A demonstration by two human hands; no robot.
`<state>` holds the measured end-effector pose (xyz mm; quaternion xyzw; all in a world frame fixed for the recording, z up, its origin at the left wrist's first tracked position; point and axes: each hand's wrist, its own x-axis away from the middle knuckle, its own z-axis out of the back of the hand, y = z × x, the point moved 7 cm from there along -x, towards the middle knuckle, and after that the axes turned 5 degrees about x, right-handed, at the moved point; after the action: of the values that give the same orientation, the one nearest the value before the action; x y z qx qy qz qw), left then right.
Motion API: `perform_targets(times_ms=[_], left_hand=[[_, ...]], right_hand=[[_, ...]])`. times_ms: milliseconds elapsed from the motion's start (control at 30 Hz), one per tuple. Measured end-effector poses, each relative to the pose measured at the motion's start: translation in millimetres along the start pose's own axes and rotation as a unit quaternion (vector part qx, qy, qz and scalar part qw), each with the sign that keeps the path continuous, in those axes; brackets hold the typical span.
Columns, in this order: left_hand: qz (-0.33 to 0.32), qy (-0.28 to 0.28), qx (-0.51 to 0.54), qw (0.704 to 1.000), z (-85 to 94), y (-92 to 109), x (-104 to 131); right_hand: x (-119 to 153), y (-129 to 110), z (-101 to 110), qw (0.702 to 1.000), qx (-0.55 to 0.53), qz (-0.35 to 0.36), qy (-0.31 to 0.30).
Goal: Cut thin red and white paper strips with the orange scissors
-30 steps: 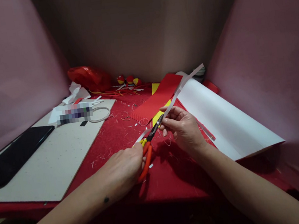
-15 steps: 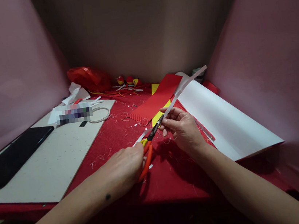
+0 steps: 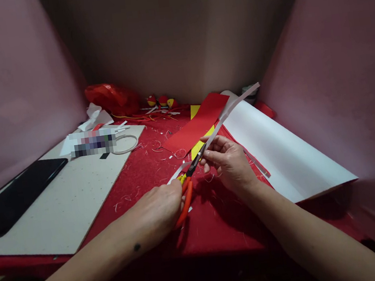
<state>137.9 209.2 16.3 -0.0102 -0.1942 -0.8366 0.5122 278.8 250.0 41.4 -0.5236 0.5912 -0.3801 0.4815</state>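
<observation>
Head view: left hand [image 3: 158, 206] closed round orange-handled scissors with dark blades [image 3: 188, 184], just in front of the big white paper sheet [image 3: 279, 151]; blades slightly parted on a long narrow white paper strip [image 3: 230, 109]. Right hand [image 3: 229, 160] pinching the same strip beside the blade tips, strip rising away over the sheet's left edge. Left of the sheet: ribbed red card [image 3: 199, 123] over a yellow card [image 3: 202, 141], on red cloth [image 3: 149, 168] strewn with threads. Further left: pale speckled board [image 3: 67, 198] bearing a black slab, possibly a phone [image 3: 15, 195]. Behind: crumpled red plastic bag [image 3: 111, 97]
</observation>
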Motion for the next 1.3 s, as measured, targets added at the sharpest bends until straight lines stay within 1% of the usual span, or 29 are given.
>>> perform_targets(times_ms=[167,300,400,567,700,833,967,1133,1233,1300], left_hand=[[-0.019,-0.002,-0.016,1.0,1.5,3,0],[-0.016,0.012,-0.034,0.999,-2.2,-1,-6],[-0.015,0.012,-0.035,0.999,-3.9,-3,-7],[-0.024,0.001,-0.008,1.0,1.3,1,-2],[-0.022,0.004,-0.018,1.0,4.4,3,-1],[-0.012,0.009,-0.035,0.999,0.6,1,-7],[-0.02,0.012,-0.032,0.999,-3.0,0,-10],[-0.017,0.011,-0.018,1.0,-3.7,-3,-7],[-0.004,0.009,-0.035,0.999,-3.6,-6,-5],[-0.006,0.003,-0.041,0.999,-4.8,-6,-4]], right_hand=[[0,0,0,1.0,0.004,0.003,-0.003],[-1,2,1,1.0,-0.001,-0.001,-0.003],[-1,4,1,1.0,-0.012,-0.004,-0.003],[0,4,-2,1.0,-0.021,0.004,-0.017],[0,5,-2,1.0,-0.011,0.0,-0.019],[-1,6,-2,1.0,-0.001,0.0,-0.013],[0,7,-2,1.0,-0.003,-0.005,-0.004],[0,4,-2,1.0,-0.008,-0.016,-0.021],[-3,-2,5,1.0,-0.005,-0.002,0.01],[-5,-5,9,0.999,-0.006,0.01,0.031]])
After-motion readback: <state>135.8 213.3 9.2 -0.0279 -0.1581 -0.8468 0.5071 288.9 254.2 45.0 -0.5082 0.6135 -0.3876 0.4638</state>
